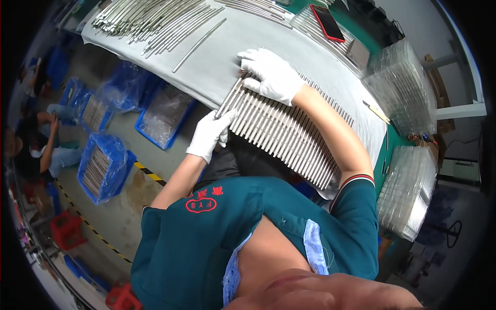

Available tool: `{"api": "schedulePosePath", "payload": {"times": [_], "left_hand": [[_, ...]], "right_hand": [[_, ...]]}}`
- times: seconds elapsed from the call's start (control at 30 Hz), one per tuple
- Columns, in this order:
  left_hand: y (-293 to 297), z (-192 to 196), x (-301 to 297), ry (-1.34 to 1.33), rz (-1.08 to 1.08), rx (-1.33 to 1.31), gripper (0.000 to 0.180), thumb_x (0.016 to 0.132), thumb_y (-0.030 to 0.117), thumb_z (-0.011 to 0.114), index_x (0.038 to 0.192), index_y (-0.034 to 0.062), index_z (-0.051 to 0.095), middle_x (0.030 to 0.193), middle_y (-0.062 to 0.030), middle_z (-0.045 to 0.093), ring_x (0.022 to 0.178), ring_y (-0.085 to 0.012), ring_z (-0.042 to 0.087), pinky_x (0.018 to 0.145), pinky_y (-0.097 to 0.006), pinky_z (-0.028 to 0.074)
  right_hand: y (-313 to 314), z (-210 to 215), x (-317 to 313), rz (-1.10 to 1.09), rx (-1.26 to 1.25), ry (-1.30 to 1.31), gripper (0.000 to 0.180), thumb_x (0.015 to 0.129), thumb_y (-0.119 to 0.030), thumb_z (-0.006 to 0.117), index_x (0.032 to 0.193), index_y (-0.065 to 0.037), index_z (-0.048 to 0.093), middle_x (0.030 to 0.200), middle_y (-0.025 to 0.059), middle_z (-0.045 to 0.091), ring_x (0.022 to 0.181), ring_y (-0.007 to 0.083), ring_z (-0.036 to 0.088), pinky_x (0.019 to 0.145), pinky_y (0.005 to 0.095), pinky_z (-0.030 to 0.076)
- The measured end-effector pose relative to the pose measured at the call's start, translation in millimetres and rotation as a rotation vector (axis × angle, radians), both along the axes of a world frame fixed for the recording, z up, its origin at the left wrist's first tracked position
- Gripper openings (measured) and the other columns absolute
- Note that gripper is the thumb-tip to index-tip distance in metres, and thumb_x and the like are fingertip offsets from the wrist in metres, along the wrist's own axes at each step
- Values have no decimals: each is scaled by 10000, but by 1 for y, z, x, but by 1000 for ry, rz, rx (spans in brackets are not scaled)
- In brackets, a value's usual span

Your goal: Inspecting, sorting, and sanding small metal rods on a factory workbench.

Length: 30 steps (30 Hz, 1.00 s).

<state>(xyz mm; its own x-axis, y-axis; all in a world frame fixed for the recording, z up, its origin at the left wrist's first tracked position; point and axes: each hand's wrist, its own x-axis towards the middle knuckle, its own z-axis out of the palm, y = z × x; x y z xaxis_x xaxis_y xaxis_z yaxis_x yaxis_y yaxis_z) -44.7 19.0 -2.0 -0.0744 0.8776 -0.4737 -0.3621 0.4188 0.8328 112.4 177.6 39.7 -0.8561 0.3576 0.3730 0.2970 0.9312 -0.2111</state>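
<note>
My left hand (211, 135), in a white glove, pinches the near end of a slim metal rod (230, 97). That rod lies along the left side of a row of parallel metal rods (284, 134), which is set out in front of my body. My right hand (274, 76), also gloved in white, reaches over the far side of the row. Its thumb and fingers close around the far end of the same rod. Whatever carries the row is mostly hidden under the rods.
A pile of loose rods (150, 23) and one separate rod (199, 45) lie on the grey-white cloth (217, 67). A red-edged phone (327, 24) and a knife-like yellow tool (376, 111) lie farther right. Clear plastic trays (400, 88) stand stacked there. Blue crates (98, 168) and another person (46, 134) are at left.
</note>
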Motion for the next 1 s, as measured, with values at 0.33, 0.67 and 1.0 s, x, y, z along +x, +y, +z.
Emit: {"api": "schedulePosePath", "payload": {"times": [0.33, 0.67, 1.0], "left_hand": [[-6, -11, -3, -116, -58, -42, 218, 852, 262, 676, 819, 71, 577, 566, 35, 487, 419, -47, 432, 371, -204, 349], [1, -2, -7, -25, 17, -22, 220, 847, 231, 686, 771, 74, 552, 533, 35, 473, 395, -41, 412, 353, -198, 324], [-3, 1, -8, 41, 47, -37, 266, 844, 307, 678, 775, 72, 572, 529, 23, 457, 413, -67, 396, 385, -223, 322]], "right_hand": [[-4, -15, -8, -102, -67, -32, 286, 799, -317, 586, 847, -36, 612, 1173, 141, 575, 1032, 300, 501, 959, 352, 365], [-2, -19, -4, -109, -64, -7, 283, 791, -307, 604, 845, -29, 604, 1173, 142, 575, 1030, 303, 498, 955, 357, 367], [-4, -10, -11, -80, -30, -51, 263, 775, -269, 607, 864, -23, 584, 1176, 156, 561, 1053, 332, 489, 982, 405, 355]]}}
